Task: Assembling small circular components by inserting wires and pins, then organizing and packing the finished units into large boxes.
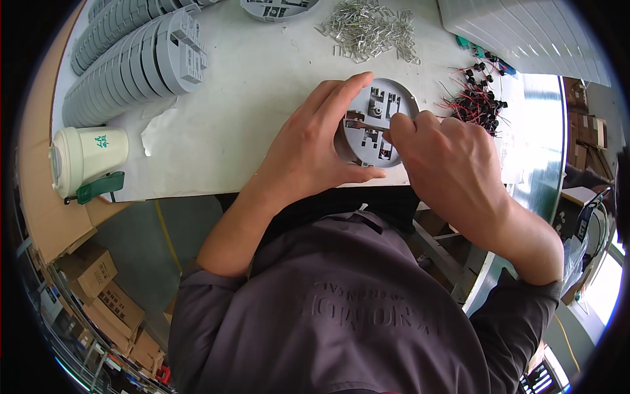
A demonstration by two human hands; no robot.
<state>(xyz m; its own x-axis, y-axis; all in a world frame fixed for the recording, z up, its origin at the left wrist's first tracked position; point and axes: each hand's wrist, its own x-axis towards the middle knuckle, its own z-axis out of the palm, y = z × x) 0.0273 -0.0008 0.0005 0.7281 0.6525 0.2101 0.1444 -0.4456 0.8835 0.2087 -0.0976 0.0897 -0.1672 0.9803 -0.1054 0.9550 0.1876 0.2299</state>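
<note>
My left hand (308, 134) is wrapped round a round grey plastic housing (405, 98), thumb at its near edge and fingers at its far left. The housing is tilted up at the table's near edge, its inner side with slots, ribs and small metal parts showing. My right hand (453, 148) is closed over the housing's right side. From its fingers a thin metal tool (371, 125) reaches left across the housing's middle. The tool's tip rests near a slot by the left rim. Its handle is hidden in my fist, so its exact kind cannot be told.
A heap of bent wire clips (371, 29) lies beyond my hands, beside another grey housing (279, 9). Black parts with red wires (479, 105) lie right, below a white bin (525, 36). Stacked grey housings (128, 75) and a cream lidded cup (95, 154) stand left.
</note>
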